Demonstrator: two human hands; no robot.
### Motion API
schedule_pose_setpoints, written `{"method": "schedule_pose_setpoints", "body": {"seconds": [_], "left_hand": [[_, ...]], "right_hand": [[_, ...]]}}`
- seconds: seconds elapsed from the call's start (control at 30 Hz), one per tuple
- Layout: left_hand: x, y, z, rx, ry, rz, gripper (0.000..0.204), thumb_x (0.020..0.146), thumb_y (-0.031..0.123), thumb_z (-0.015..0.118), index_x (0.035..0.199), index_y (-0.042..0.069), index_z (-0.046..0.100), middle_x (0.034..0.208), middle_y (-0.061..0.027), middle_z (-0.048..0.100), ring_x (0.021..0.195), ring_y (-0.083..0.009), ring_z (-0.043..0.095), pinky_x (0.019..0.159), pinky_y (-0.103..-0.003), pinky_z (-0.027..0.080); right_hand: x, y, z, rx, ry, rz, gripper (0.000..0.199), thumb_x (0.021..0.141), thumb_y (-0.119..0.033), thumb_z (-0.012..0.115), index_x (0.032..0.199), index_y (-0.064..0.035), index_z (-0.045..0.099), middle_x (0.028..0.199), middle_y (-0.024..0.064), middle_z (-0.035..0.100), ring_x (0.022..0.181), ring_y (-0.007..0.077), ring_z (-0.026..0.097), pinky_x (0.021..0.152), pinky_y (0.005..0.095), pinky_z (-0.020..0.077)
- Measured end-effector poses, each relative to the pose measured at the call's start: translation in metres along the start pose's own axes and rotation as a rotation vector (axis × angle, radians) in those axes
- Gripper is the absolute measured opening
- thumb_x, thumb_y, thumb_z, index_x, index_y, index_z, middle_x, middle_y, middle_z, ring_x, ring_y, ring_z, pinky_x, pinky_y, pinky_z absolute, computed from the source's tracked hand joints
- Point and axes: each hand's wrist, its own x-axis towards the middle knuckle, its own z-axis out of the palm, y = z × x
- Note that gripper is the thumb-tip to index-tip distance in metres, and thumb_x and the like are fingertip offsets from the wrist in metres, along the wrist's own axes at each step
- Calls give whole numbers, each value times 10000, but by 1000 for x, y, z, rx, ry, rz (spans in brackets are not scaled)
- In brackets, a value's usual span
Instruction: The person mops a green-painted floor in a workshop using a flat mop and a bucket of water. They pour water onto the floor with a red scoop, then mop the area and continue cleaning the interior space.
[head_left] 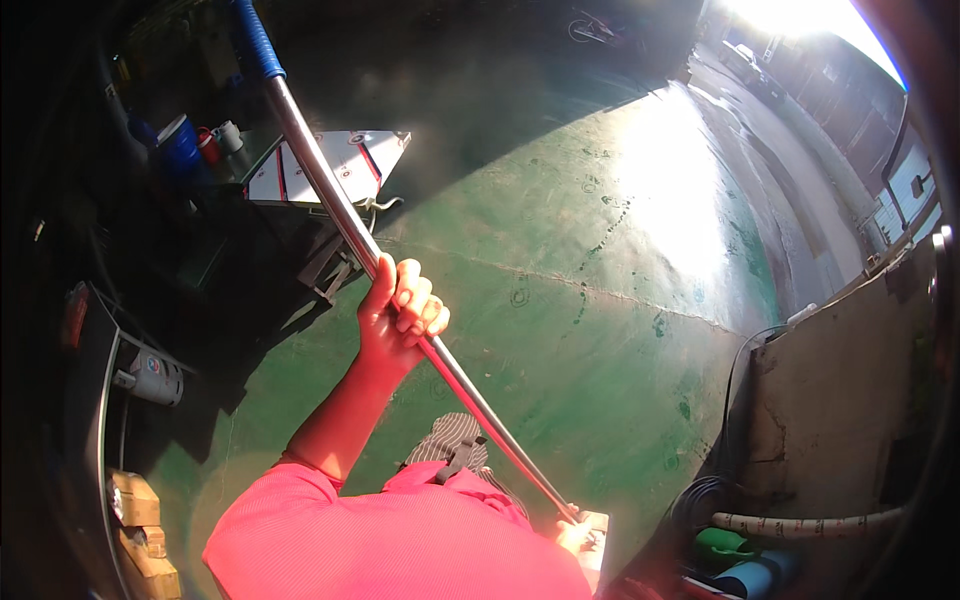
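Observation:
A long shiny metal pole (460,385) with a blue ribbed grip (258,40) slants from the upper left down to the lower right in front of me. My left hand (405,308) is closed around the middle of the pole, with the arm reaching up and forward. Lower down, close to my right side, my right hand (573,536) is closed on the pole's other end. Next to it shows a pale flat piece (598,530); whether it belongs to the pole, I cannot tell.
Green floor (520,270) spreads ahead. A white-topped folding table (345,165) stands at the far left, beside a blue drum (178,145). Left of me are a gas cylinder (155,378) and cardboard boxes (140,500). To the right, a low wall (830,400), hose (800,523) and green container (722,545).

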Motion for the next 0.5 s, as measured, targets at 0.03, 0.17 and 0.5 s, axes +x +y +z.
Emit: {"method": "schedule_pose_setpoints", "body": {"seconds": [0.03,0.17,0.5], "left_hand": [[34,-13,-14,18,39,15,405,940,390,267,684,104,396,452,17,343,339,-108,338,511,-276,396],[163,-90,-85,344,422,67,327,919,372,383,707,125,413,460,40,349,333,-75,349,449,-242,371],[597,-350,-181,606,529,-102,207,843,244,560,875,58,477,573,9,430,449,-82,423,502,-239,420]], "right_hand": [[21,-12,22,-167,28,1,876,676,-469,643,1273,-8,197,1092,195,494,955,318,538,824,484,427],[113,-43,122,-727,56,48,734,701,-405,627,1208,5,290,1034,182,520,916,305,551,795,469,441],[313,-154,334,-258,101,-482,152,761,-94,393,668,-40,500,660,72,549,615,240,563,578,372,482]]}}
